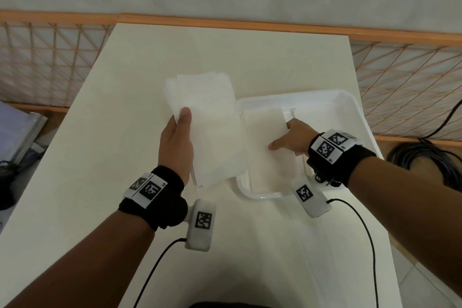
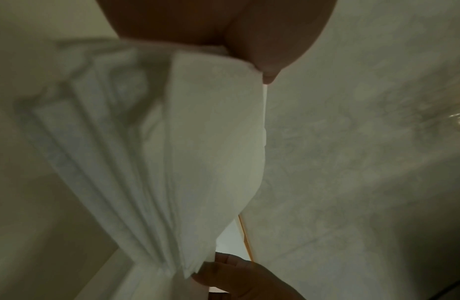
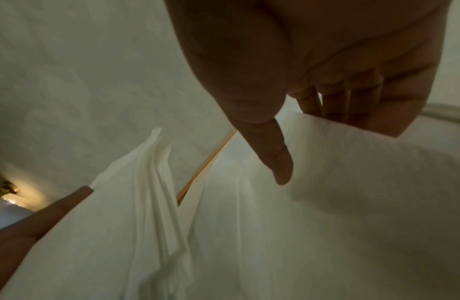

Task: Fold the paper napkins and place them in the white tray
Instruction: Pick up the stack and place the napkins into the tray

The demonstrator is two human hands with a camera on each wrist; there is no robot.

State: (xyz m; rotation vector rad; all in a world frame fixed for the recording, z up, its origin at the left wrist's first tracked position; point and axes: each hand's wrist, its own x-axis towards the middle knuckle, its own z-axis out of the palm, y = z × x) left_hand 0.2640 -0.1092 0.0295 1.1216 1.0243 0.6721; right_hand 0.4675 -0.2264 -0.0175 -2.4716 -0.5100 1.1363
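Observation:
My left hand (image 1: 178, 136) grips a stack of white paper napkins (image 1: 210, 127) above the table, thumb on top, just left of the white tray (image 1: 350, 97). In the left wrist view the stack (image 2: 198, 142) fans out below the thumb. My right hand (image 1: 290, 137) pinches a folded napkin (image 1: 265, 157) at its right edge, inside the tray, thumb pressed on its upper face. The right wrist view shows that thumb (image 3: 280, 162) on the folded napkin (image 3: 365, 203), with the fingers behind its edge and the stack (image 3: 146, 203) to the left.
The cream table (image 1: 150, 57) ends just right of the tray. A coil of black cable (image 1: 415, 157) lies on the floor at the right. Some items (image 1: 17, 132) sit on the floor at the left. Cables run from both wrist cameras toward me.

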